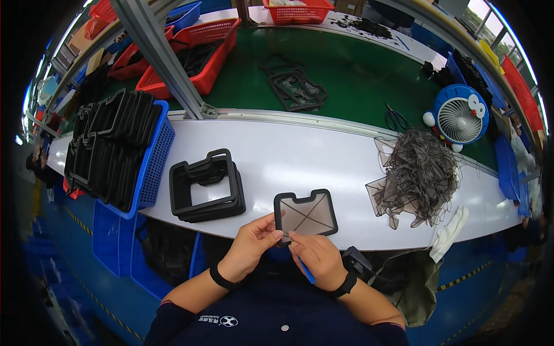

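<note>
Both hands [254,242] [314,256] pinch black rubber frame [306,213], thin translucent film inside.

A single head-worn fisheye view looks steeply down and forward over the white workbench [323,155], close above it. The bench's near edge curves across mid-frame; beyond the bench, the green conveyor belt [352,75] fills the upper frame.
</note>
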`<state>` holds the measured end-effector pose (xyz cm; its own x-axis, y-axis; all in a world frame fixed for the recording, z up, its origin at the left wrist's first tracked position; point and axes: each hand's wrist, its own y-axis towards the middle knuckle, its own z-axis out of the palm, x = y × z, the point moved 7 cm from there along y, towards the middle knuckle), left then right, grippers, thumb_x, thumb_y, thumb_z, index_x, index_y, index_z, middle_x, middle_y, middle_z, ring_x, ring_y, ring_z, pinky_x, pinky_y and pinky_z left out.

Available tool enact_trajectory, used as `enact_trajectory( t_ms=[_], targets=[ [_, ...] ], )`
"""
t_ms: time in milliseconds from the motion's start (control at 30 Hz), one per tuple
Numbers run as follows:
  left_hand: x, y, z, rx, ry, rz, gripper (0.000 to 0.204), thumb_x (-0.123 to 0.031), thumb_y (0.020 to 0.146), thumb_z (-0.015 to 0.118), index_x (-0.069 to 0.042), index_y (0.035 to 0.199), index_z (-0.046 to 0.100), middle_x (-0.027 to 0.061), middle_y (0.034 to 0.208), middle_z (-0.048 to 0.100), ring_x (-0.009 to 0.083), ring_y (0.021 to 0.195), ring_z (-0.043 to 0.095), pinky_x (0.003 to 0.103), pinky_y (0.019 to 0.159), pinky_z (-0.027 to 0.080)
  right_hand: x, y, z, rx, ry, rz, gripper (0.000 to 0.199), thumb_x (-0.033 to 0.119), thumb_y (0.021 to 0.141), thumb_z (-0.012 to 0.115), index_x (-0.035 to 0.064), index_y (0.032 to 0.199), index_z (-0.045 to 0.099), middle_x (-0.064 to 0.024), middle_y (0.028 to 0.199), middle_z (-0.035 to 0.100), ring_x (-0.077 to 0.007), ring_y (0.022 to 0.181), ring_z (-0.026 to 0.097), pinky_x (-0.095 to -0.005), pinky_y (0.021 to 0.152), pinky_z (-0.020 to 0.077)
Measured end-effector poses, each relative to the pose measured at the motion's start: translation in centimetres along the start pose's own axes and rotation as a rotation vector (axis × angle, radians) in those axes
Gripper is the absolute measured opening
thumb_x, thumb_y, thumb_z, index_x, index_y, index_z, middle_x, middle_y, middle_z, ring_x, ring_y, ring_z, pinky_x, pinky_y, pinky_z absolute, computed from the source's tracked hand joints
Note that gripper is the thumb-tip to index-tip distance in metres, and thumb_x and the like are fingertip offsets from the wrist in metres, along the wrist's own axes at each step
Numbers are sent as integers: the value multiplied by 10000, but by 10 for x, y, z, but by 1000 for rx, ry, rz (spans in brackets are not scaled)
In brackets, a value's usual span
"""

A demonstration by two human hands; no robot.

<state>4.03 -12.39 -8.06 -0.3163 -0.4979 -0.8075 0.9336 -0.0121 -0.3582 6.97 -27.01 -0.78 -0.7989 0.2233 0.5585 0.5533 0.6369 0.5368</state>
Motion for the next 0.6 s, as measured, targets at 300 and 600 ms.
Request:
enact_trajectory(
  t_ms=[300,600],
  targets=[
    [11,-8,-18,-80,17,-90,280,-67,997,587,2,1269,579,27,1000,612,95,860,593,262,781,533,-167,13,-165,-548,-449,361,62,-5,924,639,-24,975,610,-183,960,701,-322,867,692,-372,773,541],
    [-6,-23,-8,-19,-24,-51,229,-87,998,595,-10,1213,603,26,995,608,93,870,590,275,768,551,-201,3,-237,-567,-862,373,203,193,995,606,90,1158,667,-151,947,710,-330,877,675,-387,767,528]
  ],
)
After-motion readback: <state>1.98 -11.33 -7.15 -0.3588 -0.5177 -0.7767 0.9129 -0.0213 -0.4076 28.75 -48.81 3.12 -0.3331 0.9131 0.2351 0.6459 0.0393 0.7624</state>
